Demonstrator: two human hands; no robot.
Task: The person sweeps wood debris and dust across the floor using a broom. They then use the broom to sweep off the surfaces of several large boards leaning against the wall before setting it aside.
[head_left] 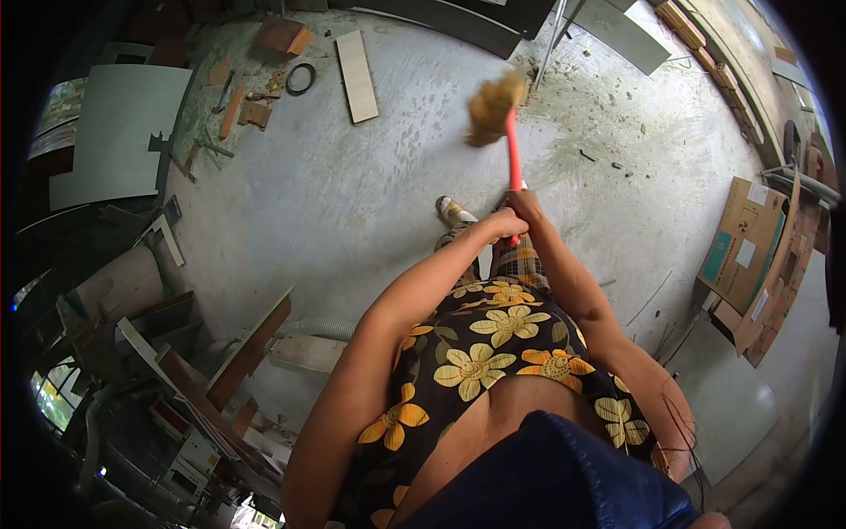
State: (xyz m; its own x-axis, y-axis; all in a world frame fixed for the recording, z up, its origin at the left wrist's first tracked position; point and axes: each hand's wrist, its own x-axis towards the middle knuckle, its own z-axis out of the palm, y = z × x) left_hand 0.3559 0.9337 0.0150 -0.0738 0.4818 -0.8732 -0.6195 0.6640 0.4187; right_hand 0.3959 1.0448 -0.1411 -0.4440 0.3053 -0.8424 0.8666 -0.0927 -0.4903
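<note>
Grey concrete floor (308, 194), damp-looking and strewn with crumbs of debris, spreads through a cluttered workshop, its corners swallowed by the dark rim of the lens. One broom (513, 152), with a smooth red handle and a bushy tan straw head, is out in front of the person, its head just above or on the floor; which of the two cannot be told. Two bare hands are close together, both clamped around the handle: the right hand (526, 205) nearer the straw, the left hand (509, 223) nearer the butt, which pokes out below.

Forward and to the left lie one pale rectangular wooden board (356, 77), one black ring (301, 79) and one reddish-brown wooden block (283, 37). At least three small dark scraps (587, 156) lie to the right of the straw. One brown cardboard box (749, 234) stands at the right; its teal panel and white labels carry print too small to read.

Motion blur softens the straw, and the fingers hide part of the handle. One tan shoe (450, 210) shows; the other is mostly covered by the hands. At lower left, stacked boards (251, 344) fade into shadow, hard to count.
</note>
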